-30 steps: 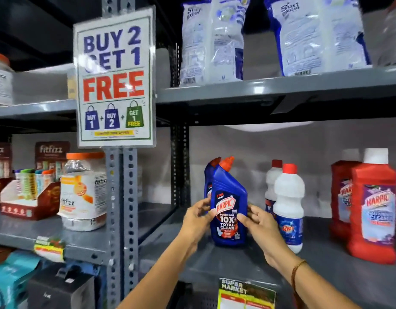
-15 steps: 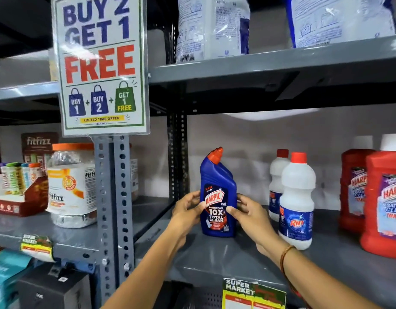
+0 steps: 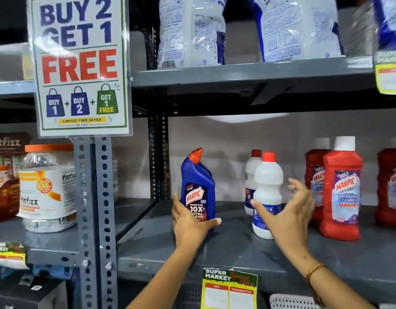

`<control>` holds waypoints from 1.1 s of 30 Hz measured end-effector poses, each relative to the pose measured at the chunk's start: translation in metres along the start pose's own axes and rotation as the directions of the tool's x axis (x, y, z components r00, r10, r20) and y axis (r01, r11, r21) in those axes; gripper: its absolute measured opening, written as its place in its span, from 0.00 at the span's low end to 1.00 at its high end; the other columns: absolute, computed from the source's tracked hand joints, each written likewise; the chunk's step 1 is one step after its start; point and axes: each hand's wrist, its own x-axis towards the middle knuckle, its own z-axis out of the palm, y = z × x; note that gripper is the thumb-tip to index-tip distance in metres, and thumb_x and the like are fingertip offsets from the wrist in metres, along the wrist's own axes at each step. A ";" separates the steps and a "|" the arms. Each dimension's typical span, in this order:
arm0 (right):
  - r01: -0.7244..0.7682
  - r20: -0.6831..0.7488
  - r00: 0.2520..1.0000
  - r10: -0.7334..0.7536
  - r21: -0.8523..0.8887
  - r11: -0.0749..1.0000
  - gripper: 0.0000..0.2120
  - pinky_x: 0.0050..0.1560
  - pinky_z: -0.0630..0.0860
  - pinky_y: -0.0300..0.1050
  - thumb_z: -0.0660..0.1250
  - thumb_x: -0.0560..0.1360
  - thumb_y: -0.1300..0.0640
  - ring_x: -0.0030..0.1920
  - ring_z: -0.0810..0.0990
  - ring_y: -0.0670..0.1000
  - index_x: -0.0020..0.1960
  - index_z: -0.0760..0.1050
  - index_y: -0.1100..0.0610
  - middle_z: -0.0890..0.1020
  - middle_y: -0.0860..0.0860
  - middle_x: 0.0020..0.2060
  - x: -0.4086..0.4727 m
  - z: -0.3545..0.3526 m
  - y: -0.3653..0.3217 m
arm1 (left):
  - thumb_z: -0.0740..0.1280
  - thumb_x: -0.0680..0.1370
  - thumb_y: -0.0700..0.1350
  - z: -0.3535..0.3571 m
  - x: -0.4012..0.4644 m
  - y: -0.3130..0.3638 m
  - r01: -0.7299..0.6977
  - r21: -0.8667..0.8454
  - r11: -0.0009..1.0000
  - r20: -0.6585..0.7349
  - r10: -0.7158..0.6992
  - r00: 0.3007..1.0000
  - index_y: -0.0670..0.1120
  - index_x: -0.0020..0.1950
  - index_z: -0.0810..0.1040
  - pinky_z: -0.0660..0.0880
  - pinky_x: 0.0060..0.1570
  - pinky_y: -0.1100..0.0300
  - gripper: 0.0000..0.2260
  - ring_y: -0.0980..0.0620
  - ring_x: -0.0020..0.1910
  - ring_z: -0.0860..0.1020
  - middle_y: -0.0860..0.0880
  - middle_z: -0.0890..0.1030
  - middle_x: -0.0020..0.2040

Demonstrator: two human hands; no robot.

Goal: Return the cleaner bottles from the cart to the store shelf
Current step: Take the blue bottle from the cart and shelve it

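Blue bottle (image 3: 198,192) stands upright on the grey shelf (image 3: 237,248), label out, angled red cap on top, near the left post of this bay. Left hand (image 3: 190,221) is at its base: palm against the lower front-left, thumb stretched across under the label, fingers spread rather than wrapped. Reads as a light steadying touch, not a grip, probably squaring the bottle so the label faces out. Right hand (image 3: 286,210) is clear of it, fingers splayed wide open, holding nothing, hovering in front of the white bottle (image 3: 268,192); can't tell if it brushes that bottle. Judgement: placement of this one is essentially done, release in progress. A second white bottle sits just behind the first, then red bottles (image 3: 340,192) further right, so the shelf is grouped by product and the blue one takes the open left slot. Risk: blue bottle is tall with a narrow base and off-centre neck, so a careless pull-away by the left hand could tip it. Detergent bags (image 3: 190,32) on the shelf above, promo sign (image 3: 80,65) on the upright to the left. Cart isn't clearly in view, so remaining bottles unknown.
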 end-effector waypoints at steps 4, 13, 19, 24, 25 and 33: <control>-0.338 0.388 0.873 0.296 0.044 0.940 0.54 0.62 0.72 0.54 0.80 0.53 0.41 0.65 0.70 0.56 0.70 0.54 0.48 0.68 0.54 0.68 0.003 -0.001 0.032 | 0.80 0.54 0.59 0.012 0.000 0.004 -0.028 0.098 0.995 -0.066 0.035 0.997 0.50 0.74 0.45 0.68 0.66 0.42 0.60 0.40 0.70 0.65 0.42 0.60 0.73; -0.367 0.477 0.791 0.384 -0.133 0.921 0.35 0.46 0.78 0.49 0.79 0.52 0.45 0.46 0.80 0.52 0.54 0.69 0.52 0.81 0.50 0.49 0.001 0.013 0.045 | 0.78 0.59 0.54 0.017 0.007 0.007 -0.010 0.181 0.983 -0.120 0.032 0.992 0.50 0.72 0.46 0.74 0.57 0.41 0.52 0.37 0.61 0.73 0.40 0.67 0.66; -0.332 0.503 0.790 0.351 -0.130 0.934 0.36 0.45 0.78 0.46 0.79 0.53 0.44 0.46 0.80 0.50 0.55 0.69 0.51 0.81 0.49 0.49 -0.001 0.014 0.045 | 0.78 0.59 0.55 0.017 0.009 0.005 -0.004 0.197 0.980 -0.119 0.028 0.992 0.51 0.71 0.47 0.75 0.56 0.39 0.51 0.36 0.60 0.73 0.40 0.67 0.66; -0.360 0.526 0.772 0.357 -0.101 0.927 0.38 0.48 0.80 0.48 0.80 0.53 0.43 0.48 0.80 0.50 0.57 0.67 0.52 0.81 0.50 0.51 -0.003 0.013 0.043 | 0.80 0.56 0.57 0.012 0.004 0.006 -0.021 0.180 0.983 -0.093 0.038 0.995 0.52 0.73 0.44 0.72 0.61 0.38 0.57 0.37 0.64 0.70 0.40 0.65 0.69; -0.388 0.534 0.763 0.365 -0.073 0.919 0.40 0.49 0.80 0.48 0.80 0.53 0.43 0.49 0.80 0.50 0.58 0.66 0.52 0.80 0.50 0.53 -0.003 0.011 0.041 | 0.80 0.55 0.58 0.010 0.000 0.007 -0.037 0.174 0.984 -0.094 0.054 0.994 0.52 0.73 0.43 0.71 0.62 0.37 0.59 0.37 0.66 0.68 0.39 0.63 0.70; -0.477 0.509 0.782 0.359 0.118 0.871 0.57 0.64 0.69 0.49 0.81 0.56 0.49 0.69 0.67 0.55 0.75 0.48 0.49 0.65 0.56 0.72 -0.005 -0.045 0.015 | 0.79 0.60 0.55 -0.025 -0.053 0.036 -0.293 0.133 0.947 -0.248 0.318 0.915 0.52 0.75 0.46 0.66 0.68 0.41 0.54 0.41 0.73 0.61 0.43 0.59 0.75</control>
